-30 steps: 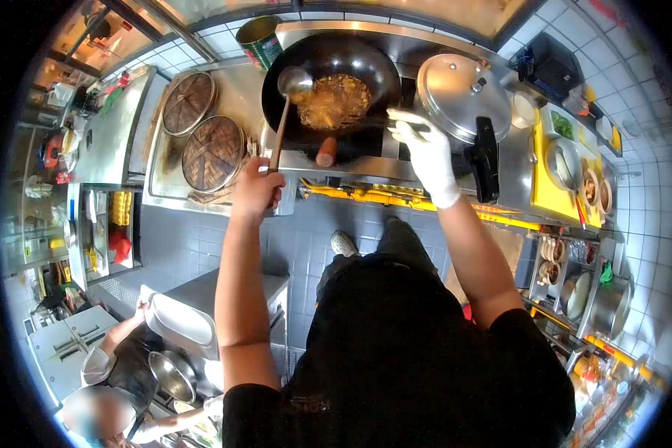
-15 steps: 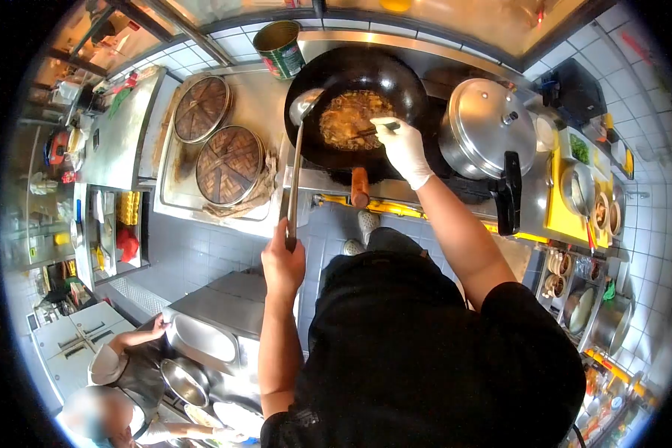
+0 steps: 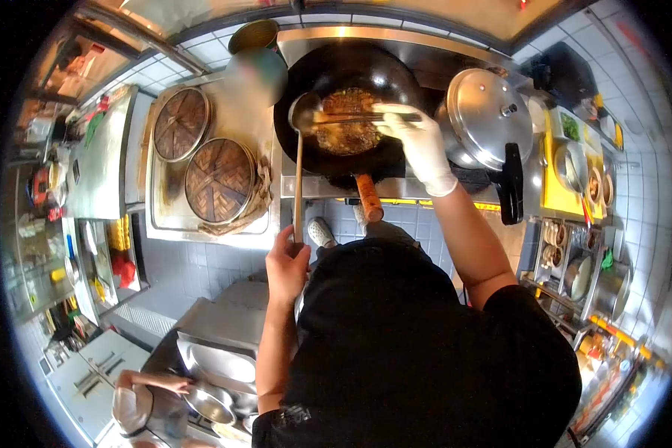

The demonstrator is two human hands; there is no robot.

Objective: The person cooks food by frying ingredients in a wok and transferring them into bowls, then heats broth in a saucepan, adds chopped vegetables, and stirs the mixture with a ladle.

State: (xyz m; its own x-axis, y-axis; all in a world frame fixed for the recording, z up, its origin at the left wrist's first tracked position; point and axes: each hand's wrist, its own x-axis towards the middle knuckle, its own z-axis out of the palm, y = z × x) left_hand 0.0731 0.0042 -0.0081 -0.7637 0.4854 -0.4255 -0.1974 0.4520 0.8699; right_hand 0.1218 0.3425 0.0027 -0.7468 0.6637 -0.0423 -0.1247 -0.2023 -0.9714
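My left hand [image 3: 286, 267] is closed around the end of a long-handled ladle [image 3: 299, 187], whose bowl is at the left side of a black wok [image 3: 390, 75]. In my white-gloved right hand [image 3: 423, 145] is a pair of chopsticks [image 3: 355, 117]. Their tips point left, at the ladle's bowl; whether they touch it I cannot tell. Under the chopsticks, brown food in bubbling liquid [image 3: 347, 140] covers the wok's bottom. The wok's wooden handle [image 3: 368, 198] points toward my body, and neither hand is on it.
To the right stands a lidded metal pot [image 3: 478, 112] with a black handle. Two round woven lids [image 3: 220, 179] lie on the left counter beside a large can [image 3: 252, 36]. Bowls [image 3: 571, 166] and a yellow board [image 3: 556, 196] are farther right. Another person [image 3: 145, 407] handles metal bowls at lower left.
The chopsticks have lifted from the food and now lie crosswise toward the ladle. The ladle's bowl has turned and shows dark. The co-worker's hand has moved from the tray to a bowl.
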